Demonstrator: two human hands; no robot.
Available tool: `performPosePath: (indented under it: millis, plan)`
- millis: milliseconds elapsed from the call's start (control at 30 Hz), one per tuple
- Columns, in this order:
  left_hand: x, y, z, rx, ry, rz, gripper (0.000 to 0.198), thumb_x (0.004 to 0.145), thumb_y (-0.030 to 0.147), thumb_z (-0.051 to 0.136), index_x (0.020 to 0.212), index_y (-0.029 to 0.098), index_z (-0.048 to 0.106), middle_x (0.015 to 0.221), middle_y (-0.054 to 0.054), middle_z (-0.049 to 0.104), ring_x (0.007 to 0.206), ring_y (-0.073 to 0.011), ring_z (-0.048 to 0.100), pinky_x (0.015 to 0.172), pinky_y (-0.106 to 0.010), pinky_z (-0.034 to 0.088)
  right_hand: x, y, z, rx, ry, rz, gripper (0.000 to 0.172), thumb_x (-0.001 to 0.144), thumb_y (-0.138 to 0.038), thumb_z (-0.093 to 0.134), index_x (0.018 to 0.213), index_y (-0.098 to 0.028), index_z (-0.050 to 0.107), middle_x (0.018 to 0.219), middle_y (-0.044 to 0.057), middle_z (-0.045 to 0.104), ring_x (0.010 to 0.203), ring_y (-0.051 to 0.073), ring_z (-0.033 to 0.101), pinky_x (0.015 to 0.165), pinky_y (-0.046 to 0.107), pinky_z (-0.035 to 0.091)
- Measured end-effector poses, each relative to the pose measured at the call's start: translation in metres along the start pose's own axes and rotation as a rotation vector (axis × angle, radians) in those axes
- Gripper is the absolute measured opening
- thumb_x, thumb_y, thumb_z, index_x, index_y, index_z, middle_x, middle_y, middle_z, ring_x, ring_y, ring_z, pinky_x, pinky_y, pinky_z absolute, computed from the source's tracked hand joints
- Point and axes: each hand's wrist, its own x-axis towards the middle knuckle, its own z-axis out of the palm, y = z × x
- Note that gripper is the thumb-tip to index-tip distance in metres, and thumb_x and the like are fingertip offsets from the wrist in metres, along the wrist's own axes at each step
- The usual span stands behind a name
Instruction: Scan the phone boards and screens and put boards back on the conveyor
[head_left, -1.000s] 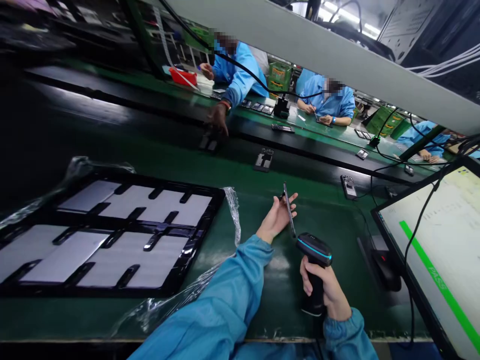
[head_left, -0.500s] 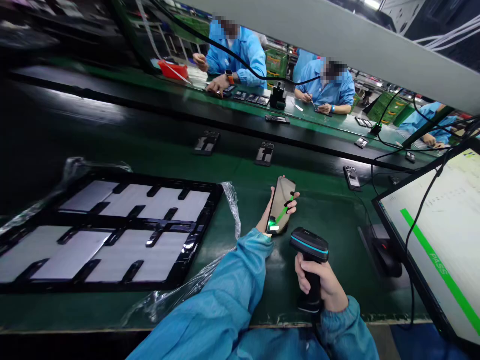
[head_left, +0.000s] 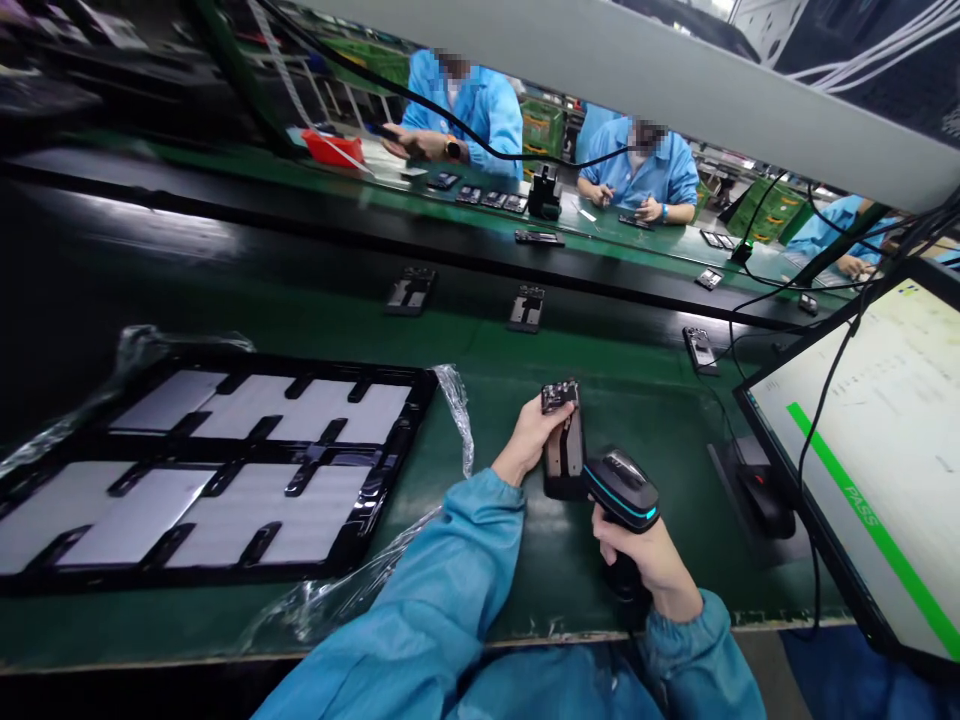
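My left hand (head_left: 534,435) grips a phone frame (head_left: 564,450) by its upper left side, thumb across its face. The open inner side faces me, with circuit parts at the top and a dark strip down the middle. My right hand (head_left: 646,545) is wrapped round the handle of a black barcode scanner (head_left: 622,485) with a glowing blue band. The scanner's head is close beside the lower right of the phone frame; whether they touch I cannot tell.
A black tray (head_left: 375,500) of flat grey pieces lies left, amid clear plastic film (head_left: 455,400). To the right stand a monitor (head_left: 885,450) reading PASS and a black mouse (head_left: 765,500). Other phone frames (head_left: 526,308) lie further back. Co-workers in blue sit across the bench.
My left hand has turned the phone frame from its glossy screen side to its inner side and lowered it. The scanner has tilted, and its green light no longer shows on the phone.
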Motion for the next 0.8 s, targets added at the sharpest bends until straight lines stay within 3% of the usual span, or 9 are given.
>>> performPosePath:
  millis: [133, 367, 467, 567, 800]
  plan:
    - [-0.014, -0.002, 0.001, 0.346, 0.098, 0.151, 0.038, 0.079, 0.045, 0.074, 0.099, 0.013, 0.067, 0.091, -0.004, 0.070, 0.082, -0.0159, 0.062, 0.076, -0.026, 0.047, 0.007, -0.005, 0.009, -0.267, 0.118, 0.080, 0.029, 0.072, -0.040, 0.078, 0.071, -0.018, 0.059, 0.044, -0.007, 0.052, 0.043, 0.010, 0.047, 0.050, 0.025, 0.041]
    - [-0.028, 0.010, 0.019, 0.513, 0.109, 0.335, 0.032, 0.093, 0.048, 0.056, 0.083, 0.018, 0.053, 0.076, 0.001, 0.058, 0.071, -0.0133, 0.053, 0.067, -0.023, 0.041, 0.011, -0.014, 0.023, -0.318, 0.204, 0.127, 0.028, 0.069, -0.036, 0.076, 0.077, -0.019, 0.056, 0.048, -0.007, 0.053, 0.042, 0.010, 0.047, 0.046, 0.025, 0.041]
    - [-0.035, 0.012, 0.023, 0.484, 0.144, 0.385, 0.035, 0.100, 0.047, 0.042, 0.079, 0.019, 0.048, 0.074, 0.001, 0.053, 0.070, -0.0134, 0.050, 0.066, -0.024, 0.039, 0.007, -0.020, 0.026, -0.319, 0.171, 0.054, 0.026, 0.072, -0.036, 0.074, 0.083, -0.016, 0.061, 0.065, 0.000, 0.065, 0.048, 0.011, 0.051, 0.050, 0.026, 0.046]
    - [-0.042, 0.013, 0.027, 0.495, 0.173, 0.381, 0.035, 0.102, 0.044, 0.036, 0.078, 0.020, 0.044, 0.070, 0.002, 0.049, 0.066, -0.0131, 0.048, 0.063, -0.024, 0.037, 0.005, -0.028, 0.031, -0.346, 0.126, -0.054, 0.025, 0.075, -0.034, 0.073, 0.089, -0.015, 0.065, 0.084, 0.007, 0.071, 0.056, 0.012, 0.055, 0.054, 0.027, 0.049]
    - [-0.049, 0.017, 0.033, 0.518, 0.171, 0.309, 0.035, 0.102, 0.045, 0.036, 0.079, 0.021, 0.046, 0.068, 0.003, 0.052, 0.062, -0.0122, 0.049, 0.059, -0.023, 0.035, 0.011, -0.042, 0.044, -0.427, 0.131, -0.173, 0.015, 0.076, -0.027, 0.072, 0.079, -0.017, 0.062, 0.075, 0.004, 0.069, 0.062, 0.014, 0.056, 0.061, 0.028, 0.050]
